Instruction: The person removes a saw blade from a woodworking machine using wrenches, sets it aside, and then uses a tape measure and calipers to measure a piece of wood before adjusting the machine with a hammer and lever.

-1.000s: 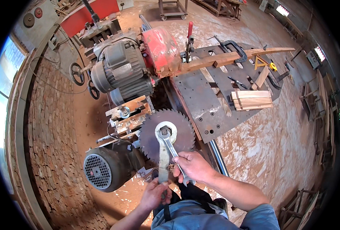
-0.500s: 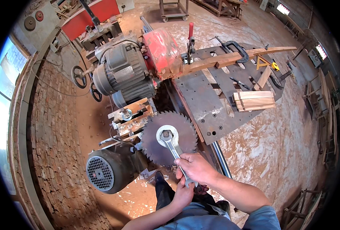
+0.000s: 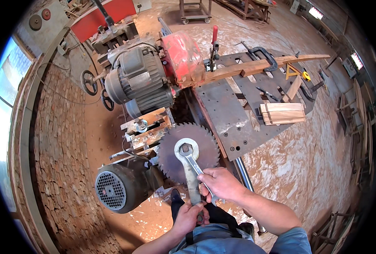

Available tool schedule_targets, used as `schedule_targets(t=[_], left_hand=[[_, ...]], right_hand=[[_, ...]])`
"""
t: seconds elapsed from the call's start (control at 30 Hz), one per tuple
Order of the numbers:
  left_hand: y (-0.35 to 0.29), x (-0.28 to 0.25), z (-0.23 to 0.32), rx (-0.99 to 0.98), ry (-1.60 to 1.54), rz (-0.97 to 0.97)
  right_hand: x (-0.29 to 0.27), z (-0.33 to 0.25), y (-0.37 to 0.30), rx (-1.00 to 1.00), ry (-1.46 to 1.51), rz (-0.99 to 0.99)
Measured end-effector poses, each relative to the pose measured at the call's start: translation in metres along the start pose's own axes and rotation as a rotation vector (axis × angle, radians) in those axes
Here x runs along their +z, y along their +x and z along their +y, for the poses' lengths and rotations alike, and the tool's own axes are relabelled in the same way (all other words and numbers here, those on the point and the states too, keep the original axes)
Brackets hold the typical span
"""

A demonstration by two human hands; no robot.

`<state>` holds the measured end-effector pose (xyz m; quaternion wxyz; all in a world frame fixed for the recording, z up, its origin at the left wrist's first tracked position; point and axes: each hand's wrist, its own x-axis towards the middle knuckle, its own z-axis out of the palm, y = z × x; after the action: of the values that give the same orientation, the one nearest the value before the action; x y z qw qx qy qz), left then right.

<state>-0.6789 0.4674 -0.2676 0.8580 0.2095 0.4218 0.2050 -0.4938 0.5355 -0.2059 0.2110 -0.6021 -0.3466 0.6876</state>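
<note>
Head view | right hand [image 3: 221, 183]: curled around shiny silver double-ended steel wrench [image 3: 194, 164], upper end at dark hexagonal metal nut [image 3: 185, 148] | left hand [image 3: 189, 218]: wrapped about lower end of long worn pale-grey metal spanner [image 3: 191, 183], round head encircling nut | both tools in front of dark-brown round toothed steel saw blade [image 3: 169, 149]
</note>
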Motion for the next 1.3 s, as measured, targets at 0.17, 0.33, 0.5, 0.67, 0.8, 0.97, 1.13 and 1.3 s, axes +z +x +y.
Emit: schedule_targets(t=[0.17,0.33,0.5,0.67,0.8,0.97,1.13,1.3], left_hand=[[-0.010,-0.027,0.010,-0.008,0.078,0.107],[-0.013,-0.035,0.027,-0.029,0.163,0.128],[-0.017,-0.057,0.048,-0.087,0.270,0.158],[-0.014,-0.033,0.030,-0.059,0.222,0.150],[-0.004,-0.017,0.009,0.059,0.112,0.152],[-0.003,-0.018,0.014,0.051,0.014,0.163],[-0.002,-0.018,-0.004,0.215,0.048,0.200],[0.068,0.020,-0.084,0.203,0.134,0.204]], right_hand=[[-0.004,-0.004,-0.001,0.020,-0.046,0.022],[-0.008,0.000,0.003,0.010,-0.073,0.004],[-0.013,0.001,0.004,0.000,-0.105,0.001],[-0.001,0.002,0.003,-0.005,-0.040,0.040],[0.006,0.017,0.008,-0.045,0.030,0.083],[-0.001,0.013,0.007,0.179,0.412,-0.249],[0.006,-0.001,-0.001,0.265,0.579,-0.204],[0.103,-0.012,0.014,0.127,1.140,-0.143]])
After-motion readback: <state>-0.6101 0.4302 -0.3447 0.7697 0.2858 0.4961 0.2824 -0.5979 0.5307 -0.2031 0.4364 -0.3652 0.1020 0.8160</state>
